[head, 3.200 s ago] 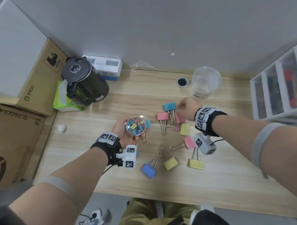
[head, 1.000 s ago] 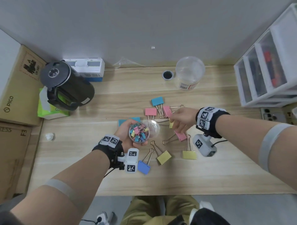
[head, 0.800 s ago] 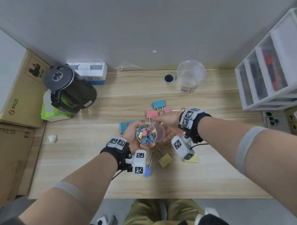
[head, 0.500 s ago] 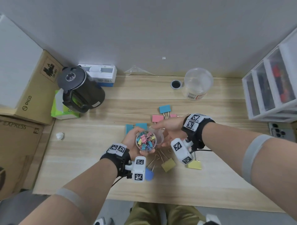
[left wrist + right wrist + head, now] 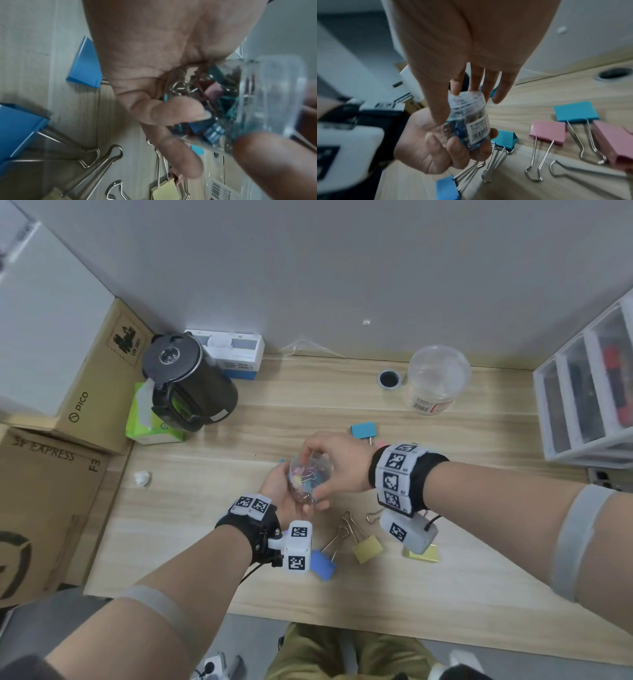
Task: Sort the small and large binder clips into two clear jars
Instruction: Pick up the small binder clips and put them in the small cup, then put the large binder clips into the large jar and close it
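Observation:
My left hand (image 5: 286, 494) holds a small clear jar (image 5: 310, 475) of several small coloured binder clips, fingers curled round its body (image 5: 469, 125). From above, my right hand (image 5: 330, 462) grips the jar's clear lid (image 5: 467, 98) between thumb and fingers. The jar (image 5: 240, 102) is tilted above the desk. Large clips lie on the desk: blue (image 5: 363, 429), blue (image 5: 322, 564), yellow (image 5: 368, 547), and another yellow (image 5: 424, 556) partly hidden by my wrist camera. Pink ones (image 5: 547, 132) and a teal one (image 5: 505, 137) show in the right wrist view. A larger clear jar (image 5: 438, 378) stands empty at the back.
A black kettle (image 5: 188, 381), a green tissue pack (image 5: 150, 422) and a white box (image 5: 233, 354) stand at the back left. Cardboard boxes (image 5: 85, 392) flank the left edge, a white drawer unit (image 5: 589, 392) the right. A cable hole (image 5: 388, 379) sits beside the large jar.
My right hand left the large clips, moved left to the small jar and now grips its top. The left hand kept hold of the jar, which now tilts.

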`<state>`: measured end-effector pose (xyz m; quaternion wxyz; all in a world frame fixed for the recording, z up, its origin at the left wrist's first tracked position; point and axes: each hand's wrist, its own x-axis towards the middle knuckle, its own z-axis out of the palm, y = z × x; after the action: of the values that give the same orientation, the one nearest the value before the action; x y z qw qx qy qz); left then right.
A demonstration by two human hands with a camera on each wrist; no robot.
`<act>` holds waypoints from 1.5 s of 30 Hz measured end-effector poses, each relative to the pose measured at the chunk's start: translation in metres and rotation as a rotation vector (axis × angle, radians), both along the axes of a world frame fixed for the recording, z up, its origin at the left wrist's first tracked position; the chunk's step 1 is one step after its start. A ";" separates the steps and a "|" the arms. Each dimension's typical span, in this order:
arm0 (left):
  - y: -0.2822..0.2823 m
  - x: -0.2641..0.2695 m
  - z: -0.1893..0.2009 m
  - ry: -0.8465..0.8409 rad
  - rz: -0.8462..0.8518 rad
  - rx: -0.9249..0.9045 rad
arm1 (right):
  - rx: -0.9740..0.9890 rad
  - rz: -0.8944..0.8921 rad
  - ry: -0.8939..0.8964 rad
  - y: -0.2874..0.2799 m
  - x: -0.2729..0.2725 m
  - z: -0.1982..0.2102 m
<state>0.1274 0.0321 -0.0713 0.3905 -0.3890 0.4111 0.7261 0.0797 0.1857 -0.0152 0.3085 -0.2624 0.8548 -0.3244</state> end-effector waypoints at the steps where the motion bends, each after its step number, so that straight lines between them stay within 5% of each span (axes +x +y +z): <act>1: 0.000 0.000 -0.001 -0.002 -0.004 -0.019 | 0.022 0.050 0.070 -0.002 0.001 0.001; 7: -0.001 0.001 -0.007 0.012 -0.050 -0.103 | 0.270 0.189 0.256 -0.007 -0.001 0.005; 11: 0.005 -0.004 -0.005 0.047 -0.058 -0.046 | 0.438 -0.008 0.129 -0.003 -0.003 0.012; 18: 0.008 -0.011 0.001 0.118 -0.069 0.026 | 0.434 -0.237 -0.112 -0.001 -0.004 -0.011; 25: 0.008 -0.029 0.006 0.141 -0.166 0.048 | 0.136 -0.547 -0.318 0.015 -0.008 -0.042; 28: 0.007 -0.048 0.013 0.166 -0.192 0.045 | 0.119 -0.619 -0.180 0.027 -0.018 -0.042; 34: -0.002 -0.091 0.016 0.166 -0.054 -0.065 | 0.190 -0.477 0.157 0.056 -0.064 -0.025; 45: -0.030 -0.123 -0.001 0.117 0.048 -0.129 | 0.479 -0.288 0.372 0.057 -0.143 -0.059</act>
<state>0.0048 0.0021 -0.0722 0.3225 -0.3800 0.4697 0.7287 -0.0633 0.2427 -0.0737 0.1511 -0.1136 0.9768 -0.1009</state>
